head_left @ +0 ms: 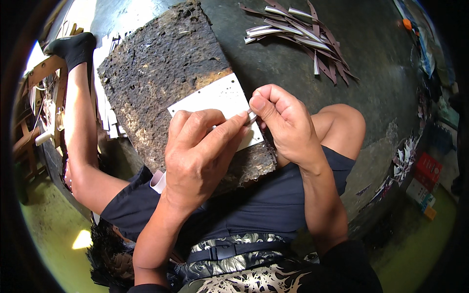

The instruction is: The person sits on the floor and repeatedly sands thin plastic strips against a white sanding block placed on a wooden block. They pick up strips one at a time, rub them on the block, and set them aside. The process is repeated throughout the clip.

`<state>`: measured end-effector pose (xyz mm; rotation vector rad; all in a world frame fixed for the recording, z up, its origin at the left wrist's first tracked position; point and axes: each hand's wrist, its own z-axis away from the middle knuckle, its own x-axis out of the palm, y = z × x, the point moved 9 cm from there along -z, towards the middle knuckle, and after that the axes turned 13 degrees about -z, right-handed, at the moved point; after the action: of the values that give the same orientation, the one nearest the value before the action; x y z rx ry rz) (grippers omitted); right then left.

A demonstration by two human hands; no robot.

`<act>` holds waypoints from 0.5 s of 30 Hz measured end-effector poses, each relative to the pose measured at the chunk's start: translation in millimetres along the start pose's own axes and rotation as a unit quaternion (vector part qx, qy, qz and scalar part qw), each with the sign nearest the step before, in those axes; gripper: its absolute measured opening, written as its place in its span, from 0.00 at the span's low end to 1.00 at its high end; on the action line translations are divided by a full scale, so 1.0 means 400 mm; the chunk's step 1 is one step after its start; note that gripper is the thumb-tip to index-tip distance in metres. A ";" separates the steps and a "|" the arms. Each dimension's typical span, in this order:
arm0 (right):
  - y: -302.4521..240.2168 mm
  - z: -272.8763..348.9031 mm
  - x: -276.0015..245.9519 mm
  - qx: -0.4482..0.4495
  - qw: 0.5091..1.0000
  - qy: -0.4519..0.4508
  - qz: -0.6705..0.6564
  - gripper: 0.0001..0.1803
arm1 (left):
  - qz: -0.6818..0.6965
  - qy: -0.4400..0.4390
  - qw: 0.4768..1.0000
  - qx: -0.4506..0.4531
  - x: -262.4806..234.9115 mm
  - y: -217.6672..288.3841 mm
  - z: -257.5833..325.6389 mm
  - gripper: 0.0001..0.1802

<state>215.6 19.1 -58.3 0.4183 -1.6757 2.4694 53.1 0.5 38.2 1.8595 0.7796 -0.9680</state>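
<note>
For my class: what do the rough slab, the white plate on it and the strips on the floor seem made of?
Slab: perhaps weathered wood or pressed fibre, matt; its surface is pitted and one edge frayed.
White plate: probably plastic or coated card, smooth; its face is flat and even.
Strips: possibly leather or synthetic sheet, fairly matt; they are thin, brown and white.

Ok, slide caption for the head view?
Left hand and right hand close together over a white panel on a rough slab.
</note>
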 end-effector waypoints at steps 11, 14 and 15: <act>0.019 0.018 0.020 0.033 0.983 0.049 -0.171 0.12 | 0.006 0.004 1.000 -0.008 -0.009 -0.006 0.003 0.19; 0.038 0.017 0.019 0.048 0.964 0.048 -0.258 0.14 | 0.009 0.002 1.000 -0.012 -0.014 -0.013 0.009 0.20; 0.043 0.016 0.017 0.054 0.958 0.045 -0.279 0.13 | 0.010 0.002 1.000 -0.014 -0.014 -0.014 0.010 0.20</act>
<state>205.6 6.5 -69.4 0.6725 -1.1785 2.1215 44.3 -1.4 39.5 1.8424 0.7730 -0.9368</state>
